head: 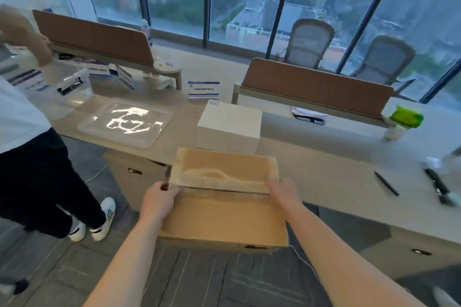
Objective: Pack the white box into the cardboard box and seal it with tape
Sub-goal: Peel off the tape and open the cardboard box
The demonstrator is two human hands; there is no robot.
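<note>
Hands hold the cardboard box (223,217) at the tabletop (324,169) edge: left hand (158,200) and right hand (283,193) each keep a closed grip on its side edges beside a raised flap. Beyond the hands sits the white box (229,123). Left of them, a bystander (27,157) is cut off; motion blur smears detail.

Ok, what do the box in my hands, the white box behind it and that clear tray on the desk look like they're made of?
Box in your hands: brown corrugated cardboard by the look, matte, with shiny clear tape along its seam.
White box: likely smooth white paperboard, matte, crisp edges.
Clear tray: transparent plastic, glossy; it throws back bright glare.
</note>
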